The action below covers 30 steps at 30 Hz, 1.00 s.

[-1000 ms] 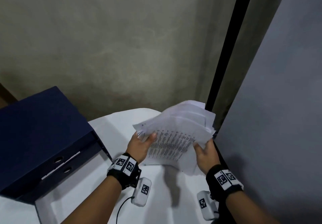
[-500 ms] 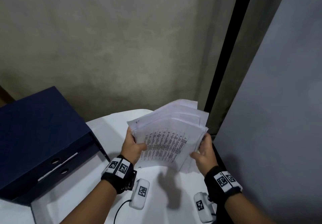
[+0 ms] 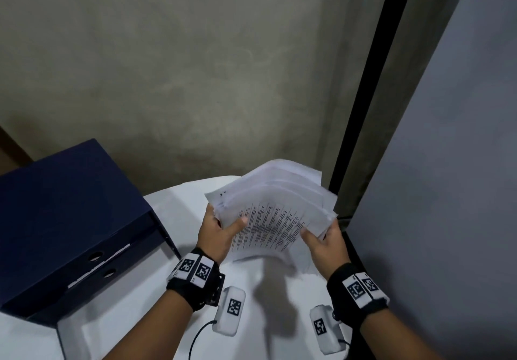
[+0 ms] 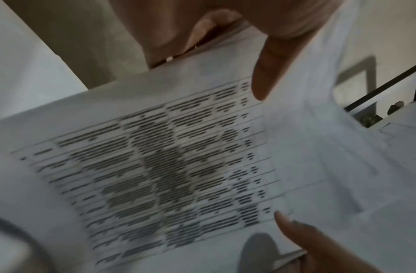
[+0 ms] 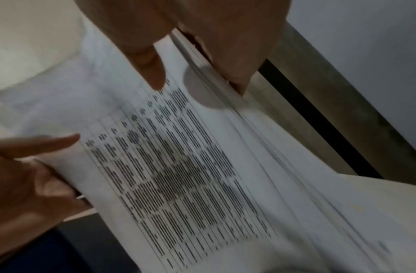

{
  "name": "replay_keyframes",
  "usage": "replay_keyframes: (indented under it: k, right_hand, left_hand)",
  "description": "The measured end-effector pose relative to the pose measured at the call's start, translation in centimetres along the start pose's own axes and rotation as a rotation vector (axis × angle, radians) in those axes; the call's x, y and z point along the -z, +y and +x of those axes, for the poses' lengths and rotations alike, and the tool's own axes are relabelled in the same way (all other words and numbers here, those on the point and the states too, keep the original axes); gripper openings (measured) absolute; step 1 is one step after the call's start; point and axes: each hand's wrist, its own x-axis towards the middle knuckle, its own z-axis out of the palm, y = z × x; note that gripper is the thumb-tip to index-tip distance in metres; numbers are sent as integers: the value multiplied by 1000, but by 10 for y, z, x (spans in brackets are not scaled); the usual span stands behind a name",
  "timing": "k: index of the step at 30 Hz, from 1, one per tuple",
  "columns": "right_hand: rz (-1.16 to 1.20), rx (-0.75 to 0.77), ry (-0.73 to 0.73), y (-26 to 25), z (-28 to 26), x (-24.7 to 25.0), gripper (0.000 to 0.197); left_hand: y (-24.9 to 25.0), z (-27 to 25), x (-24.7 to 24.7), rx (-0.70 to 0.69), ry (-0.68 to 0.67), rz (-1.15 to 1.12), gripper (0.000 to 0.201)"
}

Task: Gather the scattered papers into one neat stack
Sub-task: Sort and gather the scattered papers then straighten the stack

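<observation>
A bundle of white printed papers (image 3: 275, 214) is held up above the white table (image 3: 179, 200), its sheets fanned and uneven at the top. The front sheet carries a printed table of text (image 4: 169, 166). My left hand (image 3: 221, 226) grips the bundle's left edge, thumb on the front sheet. My right hand (image 3: 321, 238) grips the right edge, thumb on the front and fingers behind. In the wrist views the papers (image 5: 202, 175) fill the picture, with each thumb lying on the front page. The lower edge of the bundle hangs just over the table.
A dark blue box file (image 3: 64, 219) stands on the table at the left, close to my left forearm. A grey wall (image 3: 195, 79) rises behind the table. A black vertical post (image 3: 369, 79) and a pale panel (image 3: 447, 191) close in the right side.
The bundle has stayed in both hands and shifted slightly left and down, then back. Its sheets have drawn closer together at the top. Both grips are kept.
</observation>
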Motion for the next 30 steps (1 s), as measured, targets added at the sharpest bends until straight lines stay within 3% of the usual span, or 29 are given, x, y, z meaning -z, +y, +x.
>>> replay_keyframes:
  k: [5,7,11,18,21,26,30]
  right_hand:
    - [100,126,33,-15,-4,5,67]
    - [166,177,59,-26,-2,3,58]
    - [126,238,107,-38,1,-2,15]
    - [80,324,86,-40,3,-3,29]
    - [64,305,172,-45,5,-9,28]
    - [32,262,246,-40,12,-11,2]
    - [3,298,238,-40,11,-7,7]
  left_hand:
    - [16,-3,2,-96,-33,-138,62]
    - [24,1,4,-125,-20,-187,57]
    - [37,5,3,-156,3,-216,55]
    - [43,5,-7,-124,44,-167,34]
    - [40,8,-8,-124,48,-127,35]
    - [31,10,-1,-150,78,-63,37]
    - [31,8,1,-174,86,-25,52]
